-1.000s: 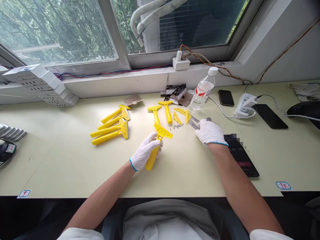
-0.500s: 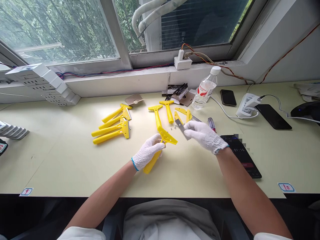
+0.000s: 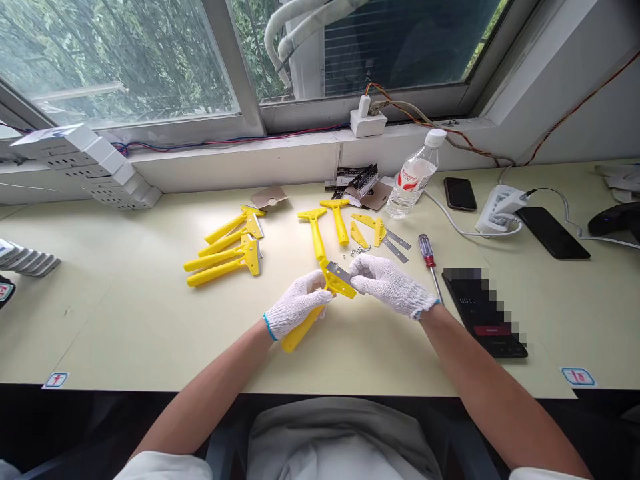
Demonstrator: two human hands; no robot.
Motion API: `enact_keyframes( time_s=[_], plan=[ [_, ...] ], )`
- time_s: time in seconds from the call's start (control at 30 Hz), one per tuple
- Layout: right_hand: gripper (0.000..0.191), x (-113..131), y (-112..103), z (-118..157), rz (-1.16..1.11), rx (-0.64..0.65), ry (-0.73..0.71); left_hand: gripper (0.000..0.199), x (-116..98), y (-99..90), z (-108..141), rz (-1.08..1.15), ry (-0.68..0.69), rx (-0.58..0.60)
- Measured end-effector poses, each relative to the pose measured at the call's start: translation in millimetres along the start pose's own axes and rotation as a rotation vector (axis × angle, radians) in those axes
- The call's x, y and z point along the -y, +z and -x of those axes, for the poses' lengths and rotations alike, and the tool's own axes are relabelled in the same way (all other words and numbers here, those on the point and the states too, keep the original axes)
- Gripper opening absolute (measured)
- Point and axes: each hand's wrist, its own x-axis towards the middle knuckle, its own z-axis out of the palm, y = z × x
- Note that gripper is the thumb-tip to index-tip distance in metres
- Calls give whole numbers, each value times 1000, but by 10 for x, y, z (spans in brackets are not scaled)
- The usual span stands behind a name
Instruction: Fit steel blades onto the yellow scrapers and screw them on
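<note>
Just below the centre of the frame, the left hand [image 3: 299, 305], gloved, grips a yellow scraper [image 3: 301, 330], its head tilted up towards the middle of the picture. The right hand [image 3: 386, 285], also gloved, pinches one end of a metal blade [image 3: 339, 273] over that head; whether the blade lies flush there, I cannot tell. With only one end pinched, the blade could slide or twist out of line if the knit fingertips slip, and a sharp edge might cut through the thin fabric. The small screws [image 3: 361, 251] lie loose just beyond the right hand, so a knuckle or cuff could scatter them. The handle of another scraper [image 3: 316, 235] reaches close to the held head, so a bump could shift it. At right of centre, the screwdriver [image 3: 427, 253] lies near the right wrist, where a careless sweep might roll it against the phone [image 3: 480, 320].
</note>
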Motion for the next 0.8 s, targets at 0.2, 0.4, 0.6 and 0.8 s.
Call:
enact_keyframes(
  time_s=[0.2, 0.4, 0.6, 0.8],
  plan=[
    [26, -7, 143, -38, 4, -147, -47, 48, -1, 3, -1, 5, 5, -15],
    [23, 68, 142, -15, 26, -151, -12, 46, -7, 26, -13, -11, 12, -36],
    [23, 72, 162, -24, 34, -191, 28, 42, -6, 39, -15, -44, 23, -54],
    [22, 82, 243, -15, 44, -190, 27, 44, 28, 42, -21, -34, 40, -50]
  ],
)
